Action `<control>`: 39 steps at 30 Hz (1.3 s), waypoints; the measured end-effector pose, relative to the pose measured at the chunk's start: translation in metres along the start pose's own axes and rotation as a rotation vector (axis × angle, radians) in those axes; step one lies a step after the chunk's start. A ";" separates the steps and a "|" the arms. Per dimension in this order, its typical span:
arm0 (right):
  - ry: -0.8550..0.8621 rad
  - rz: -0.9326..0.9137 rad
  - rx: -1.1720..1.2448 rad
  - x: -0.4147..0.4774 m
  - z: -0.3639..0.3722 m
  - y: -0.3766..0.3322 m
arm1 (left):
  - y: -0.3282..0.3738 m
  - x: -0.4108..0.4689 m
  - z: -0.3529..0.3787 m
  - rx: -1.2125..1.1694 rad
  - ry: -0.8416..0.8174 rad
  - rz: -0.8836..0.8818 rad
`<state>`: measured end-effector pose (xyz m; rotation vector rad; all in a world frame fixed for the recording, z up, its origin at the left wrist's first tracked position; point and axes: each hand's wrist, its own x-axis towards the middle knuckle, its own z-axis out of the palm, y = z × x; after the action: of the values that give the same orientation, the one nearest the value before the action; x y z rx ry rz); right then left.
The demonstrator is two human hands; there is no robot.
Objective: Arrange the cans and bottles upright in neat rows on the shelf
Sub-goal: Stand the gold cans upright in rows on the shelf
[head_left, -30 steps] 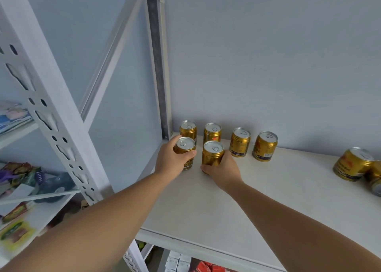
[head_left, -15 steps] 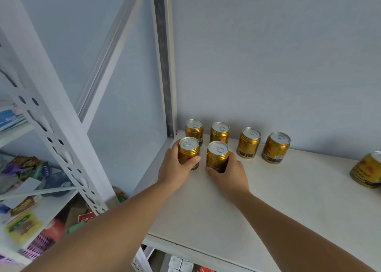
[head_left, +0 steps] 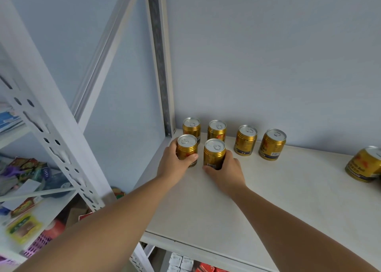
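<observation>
**Gold cans held at the shelf's left end**

Fingers and thumb of the left hand (head_left: 175,165) wrap round the near-left can (head_left: 187,148). The right hand (head_left: 227,173) clasps the near-right can (head_left: 214,154) from its right side. Both cans stand upright on the smooth white shelf board (head_left: 268,205), side by side with a narrow gap between them.

Just beyond them a far row runs along the pale wall (head_left: 268,45): the first far can (head_left: 191,127), second far can (head_left: 216,130), third far can (head_left: 245,140) and fourth far can (head_left: 272,145). All are upright, ribbed at the shoulder, with silver pull-tab lids and dark bands at the base.

Well apart, at the right edge, another gold can (head_left: 363,164) is partly cut off.

A grey metal upright (head_left: 158,55) rises at the far-left corner beside the first far can. A white diagonal brace (head_left: 107,43) crosses left of it. Nearer left, a perforated white post (head_left: 51,127) fronts a neighbouring shelf of colourful packets (head_left: 22,228).
</observation>
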<state>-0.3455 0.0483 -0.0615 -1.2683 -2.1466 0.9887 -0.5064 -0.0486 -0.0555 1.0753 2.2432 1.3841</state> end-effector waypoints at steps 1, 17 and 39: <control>-0.013 0.010 0.020 0.001 -0.001 -0.001 | 0.001 0.000 0.000 0.026 -0.006 -0.006; 0.038 0.015 0.077 -0.062 -0.063 0.030 | 0.037 -0.101 0.005 0.337 -0.053 0.066; 0.406 0.224 0.009 -0.209 -0.309 0.211 | 0.207 -0.215 0.276 0.291 -0.500 0.394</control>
<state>0.0817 0.0390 -0.0313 -1.5767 -1.7164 0.7429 -0.1072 0.0255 -0.0420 1.8066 1.9545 0.7827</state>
